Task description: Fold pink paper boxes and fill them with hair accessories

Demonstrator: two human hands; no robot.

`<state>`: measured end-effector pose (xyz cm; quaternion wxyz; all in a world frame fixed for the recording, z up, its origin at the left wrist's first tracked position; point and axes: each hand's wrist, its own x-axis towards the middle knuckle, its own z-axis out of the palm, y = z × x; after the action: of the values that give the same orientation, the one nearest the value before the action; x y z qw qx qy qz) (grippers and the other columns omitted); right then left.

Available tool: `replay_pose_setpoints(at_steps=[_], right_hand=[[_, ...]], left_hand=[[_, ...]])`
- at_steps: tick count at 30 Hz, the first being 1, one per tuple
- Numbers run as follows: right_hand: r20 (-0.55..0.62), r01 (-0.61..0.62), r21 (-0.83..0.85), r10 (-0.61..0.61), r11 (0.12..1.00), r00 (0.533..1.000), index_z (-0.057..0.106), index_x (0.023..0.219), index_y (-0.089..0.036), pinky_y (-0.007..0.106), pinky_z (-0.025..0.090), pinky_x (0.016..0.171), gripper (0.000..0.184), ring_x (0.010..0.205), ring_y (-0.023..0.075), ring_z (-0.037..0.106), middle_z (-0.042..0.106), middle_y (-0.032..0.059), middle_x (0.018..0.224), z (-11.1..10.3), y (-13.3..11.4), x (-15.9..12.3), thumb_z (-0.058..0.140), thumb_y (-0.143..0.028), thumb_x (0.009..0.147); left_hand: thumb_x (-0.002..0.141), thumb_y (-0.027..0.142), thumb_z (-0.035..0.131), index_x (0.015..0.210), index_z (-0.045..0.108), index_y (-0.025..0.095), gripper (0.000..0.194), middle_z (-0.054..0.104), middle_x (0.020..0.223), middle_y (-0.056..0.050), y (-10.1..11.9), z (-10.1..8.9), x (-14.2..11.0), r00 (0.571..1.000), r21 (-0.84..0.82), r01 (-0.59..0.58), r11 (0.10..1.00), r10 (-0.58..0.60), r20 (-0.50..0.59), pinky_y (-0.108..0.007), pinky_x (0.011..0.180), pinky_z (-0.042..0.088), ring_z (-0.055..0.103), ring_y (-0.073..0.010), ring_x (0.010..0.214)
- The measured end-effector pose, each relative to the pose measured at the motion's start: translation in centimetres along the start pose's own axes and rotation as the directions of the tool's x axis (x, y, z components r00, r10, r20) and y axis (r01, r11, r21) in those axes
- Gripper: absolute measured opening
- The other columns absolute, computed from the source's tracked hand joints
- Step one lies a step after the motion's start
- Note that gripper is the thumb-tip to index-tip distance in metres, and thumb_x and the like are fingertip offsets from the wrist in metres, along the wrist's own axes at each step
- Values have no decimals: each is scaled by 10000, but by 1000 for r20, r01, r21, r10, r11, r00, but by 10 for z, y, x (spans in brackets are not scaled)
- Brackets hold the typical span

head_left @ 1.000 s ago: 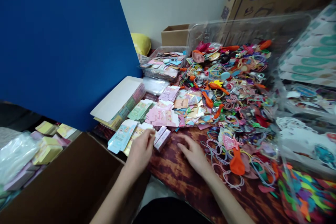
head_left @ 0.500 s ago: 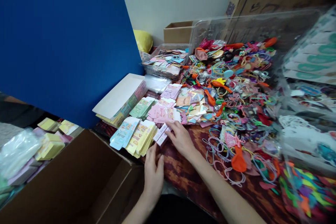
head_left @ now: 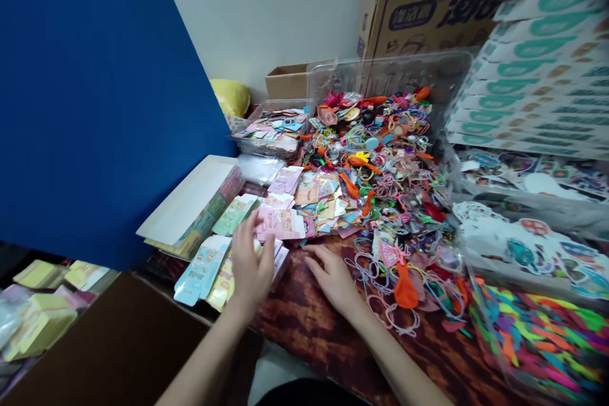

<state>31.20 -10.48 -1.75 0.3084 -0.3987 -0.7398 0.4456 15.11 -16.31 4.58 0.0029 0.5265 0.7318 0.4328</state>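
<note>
My left hand (head_left: 250,260) reaches over the small flat cartons, fingers extended and thumb apart, holding nothing I can see. Its fingertips are by the pink cartons (head_left: 281,224) and the green cartons (head_left: 235,216); whether they touch is unclear. Partly hidden beneath it are the yellow cartons (head_left: 219,285), with light blue cartons (head_left: 202,269) to their left. Just right of its thumb, lilac boxes (head_left: 280,260) show in part. My right hand (head_left: 335,279) rests low over the dark red patterned cloth (head_left: 295,304), loosely open and without anything in it.
Behind lie mixed paper cards (head_left: 328,200). A heap of hair ties and trinkets (head_left: 380,171) spreads to the right, near clear bins and stacked white boxes (head_left: 528,76). A blue panel (head_left: 95,108) stands left, above an open cardboard box (head_left: 118,342).
My left hand has moved forward over the cartons. My right hand has let go of the lilac boxes and drawn back to the cloth. The view has turned right.
</note>
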Motion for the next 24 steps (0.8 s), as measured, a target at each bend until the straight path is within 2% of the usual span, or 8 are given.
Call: replay_pose_setpoints(at_steps=[2, 5, 7, 10, 12, 15, 20, 24], right_hand=[[66, -22, 25, 20, 999, 998, 716, 1013, -206, 386, 491, 921, 227, 1014, 250, 667, 736, 75, 1060, -8, -3, -15, 528, -214, 886], [138, -82, 70, 72, 994, 988, 726, 995, -215, 372, 505, 904, 225, 997, 252, 681, 748, 68, 1042, -17, -5, -42, 535, -245, 879], [156, -126, 85, 112, 988, 981, 734, 992, -217, 377, 509, 907, 236, 1002, 262, 685, 753, 73, 1040, -23, -3, -59, 533, -279, 883], [127, -207, 94, 194, 974, 973, 741, 1002, -217, 400, 501, 941, 267, 1042, 283, 677, 750, 89, 1077, -30, 7, -76, 538, -338, 878], [96, -259, 101, 250, 961, 964, 744, 1007, -219, 413, 492, 965, 292, 1067, 294, 669, 746, 97, 1104, -33, 15, -83, 543, -379, 869], [76, -292, 112, 285, 950, 955, 746, 999, -218, 420, 492, 966, 307, 1060, 301, 671, 749, 101, 1098, -33, 23, -89, 549, -404, 855], [123, -259, 136, 243, 956, 962, 736, 1004, -215, 377, 507, 917, 288, 1015, 274, 681, 753, 90, 1059, -27, 22, -92, 521, -350, 866], [122, -254, 149, 237, 956, 964, 733, 994, -220, 370, 495, 935, 262, 1035, 270, 671, 748, 80, 1058, -27, 16, -92, 535, -335, 864]], left_hand=[[955, 268, 470, 1459, 323, 165, 535, 518, 1384, -140, 5, 33, 65, 984, 207, 24, 978, -60, 170, -378, 1104, 359, 465, -240, 1293], [873, 315, 620, 1466, 306, 114, 701, 477, 1448, -203, 2, 88, 143, 945, 294, 60, 954, -150, 292, -409, 1104, 349, 422, -313, 1352], [791, 373, 728, 1438, 354, 104, 794, 536, 1381, -239, -4, 117, 172, 907, 357, 107, 928, -239, 348, -453, 1056, 389, 466, -367, 1307], [734, 401, 796, 1389, 432, 96, 809, 572, 1324, -237, -15, 139, 191, 854, 445, 153, 882, -345, 390, -515, 1025, 417, 499, -393, 1265], [819, 423, 725, 1355, 482, 137, 655, 564, 1335, -179, -21, 143, 195, 831, 488, 168, 857, -389, 398, -535, 1020, 435, 527, -347, 1240], [926, 405, 604, 1306, 531, 181, 447, 545, 1350, -113, -28, 141, 196, 821, 519, 171, 838, -412, 395, -523, 1005, 470, 557, -280, 1200], [923, 400, 611, 1213, 584, 159, 377, 598, 1259, -101, -28, 130, 196, 842, 507, 141, 850, -373, 390, -482, 958, 499, 596, -252, 1123], [794, 396, 743, 1193, 590, 138, 499, 632, 1204, -135, -10, 111, 196, 905, 431, 66, 900, -235, 354, -423, 985, 444, 549, -310, 1176]])
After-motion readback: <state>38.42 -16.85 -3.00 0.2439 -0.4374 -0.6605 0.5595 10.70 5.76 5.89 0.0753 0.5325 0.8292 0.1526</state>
